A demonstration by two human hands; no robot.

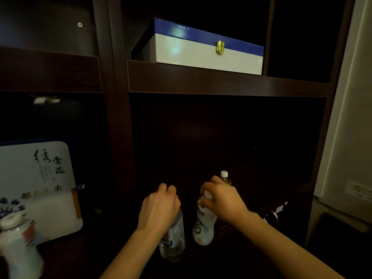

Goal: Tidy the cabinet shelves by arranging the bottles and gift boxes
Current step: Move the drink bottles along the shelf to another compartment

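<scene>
Both hands down in the shelf bay under the blue-lid box [203,51]: left hand [160,208] clenched over clear bottle [173,238] top, right hand [221,200] gripping white bottle [203,224] neck, likely top grips to keep them upright while lining up 2 bottles.

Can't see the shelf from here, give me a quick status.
Left hand gripping clear bottle. Right hand gripping white bottle. Third bottle close behind.
</scene>
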